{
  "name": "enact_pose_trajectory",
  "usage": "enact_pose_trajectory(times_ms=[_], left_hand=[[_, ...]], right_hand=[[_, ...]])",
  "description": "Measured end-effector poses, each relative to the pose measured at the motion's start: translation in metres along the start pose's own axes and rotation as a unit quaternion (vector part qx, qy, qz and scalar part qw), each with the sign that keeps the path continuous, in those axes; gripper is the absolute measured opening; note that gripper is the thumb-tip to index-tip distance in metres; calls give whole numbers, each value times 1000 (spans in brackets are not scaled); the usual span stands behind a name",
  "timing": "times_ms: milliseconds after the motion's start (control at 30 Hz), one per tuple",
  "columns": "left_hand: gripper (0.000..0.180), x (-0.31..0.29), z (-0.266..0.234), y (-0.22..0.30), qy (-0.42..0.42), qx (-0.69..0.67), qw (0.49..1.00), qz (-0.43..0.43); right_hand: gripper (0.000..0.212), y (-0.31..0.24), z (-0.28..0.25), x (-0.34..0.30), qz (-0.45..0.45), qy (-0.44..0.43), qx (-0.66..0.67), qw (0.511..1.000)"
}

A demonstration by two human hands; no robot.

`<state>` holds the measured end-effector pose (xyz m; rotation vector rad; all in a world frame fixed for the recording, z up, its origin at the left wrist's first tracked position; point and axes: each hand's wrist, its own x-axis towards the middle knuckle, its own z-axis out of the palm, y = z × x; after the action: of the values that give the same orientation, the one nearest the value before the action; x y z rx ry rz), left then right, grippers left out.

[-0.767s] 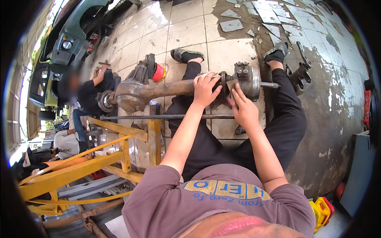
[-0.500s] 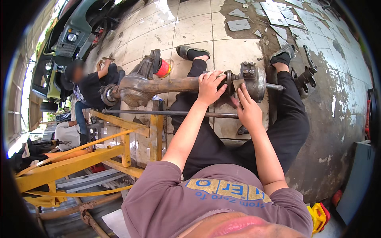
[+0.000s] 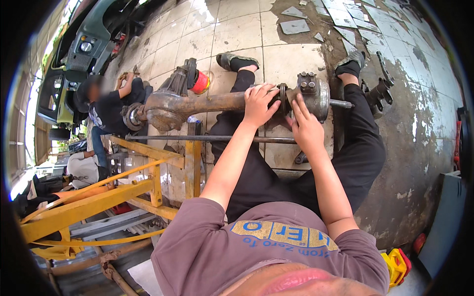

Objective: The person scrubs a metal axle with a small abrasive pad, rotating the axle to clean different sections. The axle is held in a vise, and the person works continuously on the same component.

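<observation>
A rusty vehicle axle housing lies across in front of me, with a round bulging centre on the left and a drum-like hub at its right end. My left hand rests over the tube just left of a dark flange, its fingers curled over the metal. Right of that flange, my right hand has its fingers stretched along the neck before the hub. Under these fingers is a small tan piece that looks like sandpaper, mostly hidden. A splined shaft sticks out of the hub.
A long metal bar runs below the axle, by a yellow frame at left. A red can stands behind the axle. Another person sits far left. Metal brackets lie beyond my right leg; broken tiles lie farther off.
My right hand has slid slightly farther away over the neck by the hub, and the tan piece shows less. My left hand stays on the tube. The whole view has shifted a little.
</observation>
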<state>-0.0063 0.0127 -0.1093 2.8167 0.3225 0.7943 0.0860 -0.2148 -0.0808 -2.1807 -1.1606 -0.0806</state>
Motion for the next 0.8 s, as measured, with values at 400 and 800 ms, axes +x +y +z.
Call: enact_pose_trajectory(times_ms=[400, 800], left_hand=[[40, 1, 2, -1, 3, 22, 1000, 13], [39, 3, 4, 0, -6, 6, 1000, 3]], right_hand=[[60, 6, -6, -16, 2, -11, 5, 1000], [64, 10, -4, 1, -9, -12, -7, 1000]])
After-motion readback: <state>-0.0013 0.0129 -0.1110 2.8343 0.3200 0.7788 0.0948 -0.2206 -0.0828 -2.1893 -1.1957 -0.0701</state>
